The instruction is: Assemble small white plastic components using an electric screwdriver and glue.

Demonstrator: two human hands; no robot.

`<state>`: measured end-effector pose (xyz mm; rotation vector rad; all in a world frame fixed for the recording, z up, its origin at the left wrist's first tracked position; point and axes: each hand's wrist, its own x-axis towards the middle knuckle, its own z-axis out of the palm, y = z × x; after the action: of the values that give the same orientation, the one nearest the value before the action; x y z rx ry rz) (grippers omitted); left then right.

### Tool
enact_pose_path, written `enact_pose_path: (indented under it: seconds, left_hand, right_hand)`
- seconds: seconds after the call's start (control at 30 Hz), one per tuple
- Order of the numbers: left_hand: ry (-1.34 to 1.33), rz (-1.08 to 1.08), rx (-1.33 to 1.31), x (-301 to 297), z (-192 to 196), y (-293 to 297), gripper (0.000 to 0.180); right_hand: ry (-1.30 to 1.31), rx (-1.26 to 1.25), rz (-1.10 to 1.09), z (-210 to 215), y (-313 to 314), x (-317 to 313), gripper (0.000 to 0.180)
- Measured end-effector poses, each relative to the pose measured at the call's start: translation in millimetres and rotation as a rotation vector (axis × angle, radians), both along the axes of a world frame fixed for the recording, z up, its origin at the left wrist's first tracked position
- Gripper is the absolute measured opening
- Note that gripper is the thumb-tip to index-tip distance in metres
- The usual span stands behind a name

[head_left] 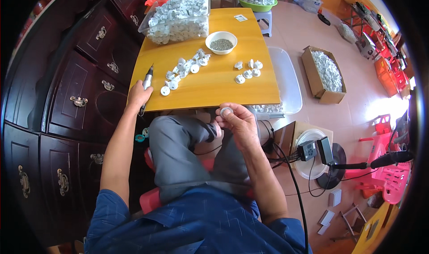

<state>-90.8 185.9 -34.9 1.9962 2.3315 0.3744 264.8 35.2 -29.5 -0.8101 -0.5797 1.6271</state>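
Note:
My left hand (140, 94) is closed around a slim electric screwdriver (148, 79) at the table's left edge, its dark tip pointing away from me. Just off the table's front edge, my right hand (241, 122) pinches a small round white plastic piece (226, 111) between thumb and fingers. A loose row of similar white pieces (181, 70) lies across the left middle of the yellow table (214, 91). Several more white pieces (248, 73) sit in a group at the right. Behind them stands a white bowl (210, 47) of tiny metal parts, probably screws (221, 44).
A clear bin (149, 29) heaped with white pieces stands at the table's far left. Beside the table's right edge is a clear plastic tub (290, 86). A cardboard box (315, 86) of white parts rests on the floor. Dark drawers (67, 99) line the left.

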Motion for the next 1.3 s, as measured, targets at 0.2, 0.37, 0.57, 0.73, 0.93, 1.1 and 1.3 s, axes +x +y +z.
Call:
enact_pose_path:
  seconds: [0.2,0.37,0.57,0.73,0.93,1.1,1.3]
  left_hand:
    - [-0.683,0.058,-0.002,-5,22,-43,0.026]
    - [-1.074,-0.055,0.029,-8,48,-75,0.027]
    - [-1.164,-0.393,-0.033,3,59,-81,0.032]
    - [-1.235,-0.468,0.016,38,59,-74,0.02]
    - [-1.435,-0.522,0.005,61,65,-64,0.031]
    - [-1.515,-0.576,-0.011,73,38,-51,0.04]
    - [-1.554,-0.578,-0.082,68,38,-49,0.053]
  right_hand:
    - [0.013,0.029,-0.022,0,0,3,0.021]
    - [0.015,0.023,-0.033,-2,5,-1,0.023]
    - [-0.102,0.05,-0.049,-2,17,-9,0.021]
    - [-0.717,0.275,-0.031,-4,56,-22,0.024]
    - [-1.445,0.595,-0.237,-6,109,-25,0.012]
    - [-1.662,0.677,-0.117,-7,142,-24,0.015]
    - [-1.749,0.6,-0.036,0,156,-31,0.015]
